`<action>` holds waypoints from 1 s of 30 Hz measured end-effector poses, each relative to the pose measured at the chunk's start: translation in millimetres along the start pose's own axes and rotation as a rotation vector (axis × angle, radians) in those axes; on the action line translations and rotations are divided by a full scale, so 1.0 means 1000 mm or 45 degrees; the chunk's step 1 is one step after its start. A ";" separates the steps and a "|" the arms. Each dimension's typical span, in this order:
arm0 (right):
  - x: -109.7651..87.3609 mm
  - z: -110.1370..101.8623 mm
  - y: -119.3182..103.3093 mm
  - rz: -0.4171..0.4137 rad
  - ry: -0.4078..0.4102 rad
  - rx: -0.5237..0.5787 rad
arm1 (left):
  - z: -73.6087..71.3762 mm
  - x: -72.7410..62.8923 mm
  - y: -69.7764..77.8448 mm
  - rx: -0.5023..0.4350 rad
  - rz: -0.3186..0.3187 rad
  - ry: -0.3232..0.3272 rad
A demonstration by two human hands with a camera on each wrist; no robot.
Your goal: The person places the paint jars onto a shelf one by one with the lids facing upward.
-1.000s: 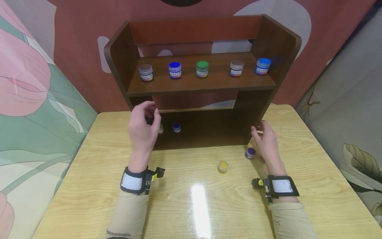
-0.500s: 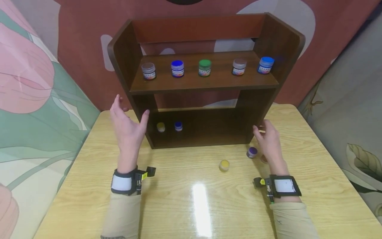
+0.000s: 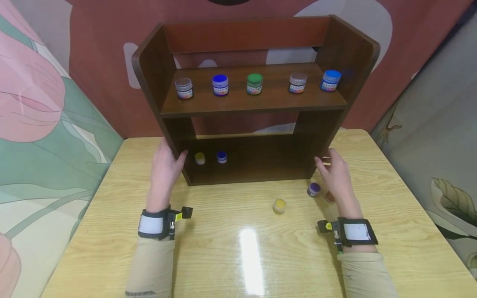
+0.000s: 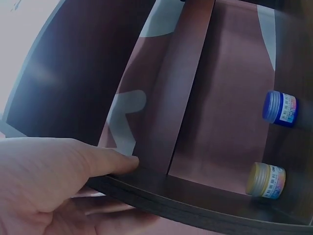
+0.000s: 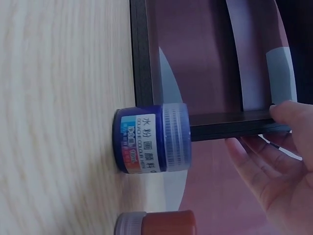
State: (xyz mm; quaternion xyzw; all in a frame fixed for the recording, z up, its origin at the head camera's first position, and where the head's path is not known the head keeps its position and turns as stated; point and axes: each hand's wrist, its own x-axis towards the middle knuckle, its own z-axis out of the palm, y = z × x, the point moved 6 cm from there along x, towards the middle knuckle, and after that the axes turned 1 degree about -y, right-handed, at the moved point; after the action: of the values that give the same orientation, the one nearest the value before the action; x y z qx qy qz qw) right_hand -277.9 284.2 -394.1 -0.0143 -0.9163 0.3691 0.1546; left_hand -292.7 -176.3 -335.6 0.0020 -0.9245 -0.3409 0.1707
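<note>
A dark brown two-tier wooden shelf (image 3: 261, 165) stands at the back of the table. My left hand (image 3: 162, 178) holds its left side panel, thumb (image 4: 115, 161) on the inner face and fingers on the outer side. At the right side panel, my right hand (image 3: 336, 176) grips the front edge between thumb and fingers. Just below that hand, a purple-lidded paint jar (image 5: 151, 139) and an orange-brown jar (image 5: 168, 224) stand on the table. Inside the lower tier are a yellow jar (image 4: 268, 181) and a blue jar (image 4: 281, 108).
On the upper tier, several paint jars stand in a row, among them a green jar (image 3: 255, 84) and a light blue jar (image 3: 330, 81). Another yellow jar (image 3: 279, 206) sits on the wooden table (image 3: 212, 248). A patterned backdrop (image 3: 97, 70) rises behind the shelf.
My left hand has moved left from before the lower tier, opened wide beside the shelf, then closed around its left panel. My right hand stays at the right panel.
</note>
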 end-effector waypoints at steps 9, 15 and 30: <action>-0.001 -0.006 -0.006 -0.069 -0.071 -0.072 | 0.001 0.000 -0.002 0.008 0.042 -0.057; -0.004 -0.009 -0.007 0.011 -0.386 -0.224 | 0.002 0.002 -0.003 -0.007 0.037 -0.085; -0.024 0.009 -0.041 -0.038 -0.777 -0.365 | 0.002 0.002 -0.002 -0.008 0.056 -0.098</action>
State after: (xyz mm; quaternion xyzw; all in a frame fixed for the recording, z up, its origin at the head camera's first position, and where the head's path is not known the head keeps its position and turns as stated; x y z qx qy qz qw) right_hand -253.9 244.6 -378.7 0.0888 -0.9630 0.2216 -0.1252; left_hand -295.5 -176.7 -337.6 -0.0319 -0.9291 -0.3399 0.1422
